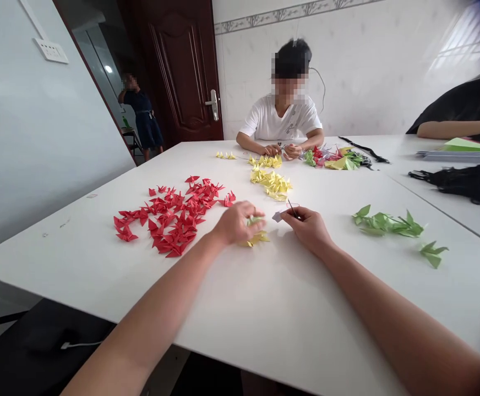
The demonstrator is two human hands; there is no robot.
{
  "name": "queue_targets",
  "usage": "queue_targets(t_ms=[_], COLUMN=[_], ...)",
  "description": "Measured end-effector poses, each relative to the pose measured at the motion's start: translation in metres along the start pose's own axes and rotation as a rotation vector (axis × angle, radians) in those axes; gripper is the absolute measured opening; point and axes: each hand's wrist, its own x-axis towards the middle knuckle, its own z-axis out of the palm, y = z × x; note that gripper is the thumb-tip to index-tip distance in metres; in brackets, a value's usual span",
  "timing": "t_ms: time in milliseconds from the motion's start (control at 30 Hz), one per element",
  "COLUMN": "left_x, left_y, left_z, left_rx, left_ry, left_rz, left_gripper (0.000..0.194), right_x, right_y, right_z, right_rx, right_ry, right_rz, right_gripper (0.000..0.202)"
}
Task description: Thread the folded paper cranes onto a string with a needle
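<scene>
My left hand (240,223), slightly blurred, has its fingers curled round a pale green folded paper piece (253,220), apparently a paper crane. Yellow paper cranes (258,238) lie on the table just under that hand. In my right hand (309,228), thumb and fingers pinch a small lilac folded paper piece (278,215). A thin dark needle-like stick (291,207) juts up from the same grip, and a fine reddish loop shows behind it. Left of my hands spreads a pile of red paper cranes (176,214). Green paper cranes (388,224) lie to the right.
Across the white table (232,308), a person in a white shirt (279,121) handles yellow cranes (270,179) beside a mixed-colour heap (339,158). Black cords (467,182) and stacked paper (463,149) lie at right, near another person's arm (454,129). Someone stands by the doorway (143,113).
</scene>
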Motion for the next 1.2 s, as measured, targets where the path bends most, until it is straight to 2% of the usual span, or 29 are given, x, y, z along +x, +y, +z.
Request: queue_targets(t_ms=[67,133,233,367,433,533,633,733,800,933,1067,1200], left_x=[-0.005,-0.008,-0.009,-0.010,-0.011,-0.010,-0.012,-0.014,-0.015,-0.013,-0.011,-0.010], left_y=[0.008,0.011,0.009,0.004,0.002,-0.003,-0.012,-0.020,-0.023,-0.025,-0.023,-0.021], left_z=[-0.001,0.000,-0.006,-0.026,-0.032,-0.032,-0.025,-0.020,-0.019,-0.015,-0.012,-0.012], left_rx=[0.074,0.153,0.208,0.190,0.192,0.222,0.219,0.179,0.146,0.067,-0.007,-0.023], left_ry=[-0.111,-0.207,-0.285,-0.289,-0.248,-0.139,-0.172,-0.261,-0.263,-0.226,-0.262,-0.284], left_rz=[0.138,0.200,0.168,-0.048,-0.159,-0.290,-0.377,-0.404,-0.409,-0.410,-0.349,-0.368], left_gripper=[0.022,0.015,0.014,0.009,0.022,0.031,0.039,0.023,0.023,0.037,0.020,0.018], right_x=[0.001,0.002,0.003,0.002,0.001,-0.001,-0.002,-0.003,-0.003,-0.001,0.000,0.001], right_y=[0.001,0.002,0.003,0.000,-0.001,0.000,0.001,0.001,0.002,0.006,0.007,0.007], right_z=[0.001,0.001,0.003,0.003,0.003,0.004,0.005,0.005,0.005,0.007,0.008,0.007], right_rx=[-0.034,-0.065,-0.062,-0.032,-0.022,-0.061,-0.133,-0.185,-0.207,-0.210,-0.183,-0.159], right_ry=[0.012,-0.005,-0.031,-0.072,-0.073,-0.029,-0.013,-0.009,-0.009,-0.031,-0.011,-0.013], right_rz=[0.002,0.030,0.067,0.101,0.101,0.099,0.085,0.063,0.056,0.033,0.022,0.024], right_gripper=[0.030,0.031,0.034,0.035,0.035,0.036,0.035,0.035,0.034,0.035,0.041,0.044])
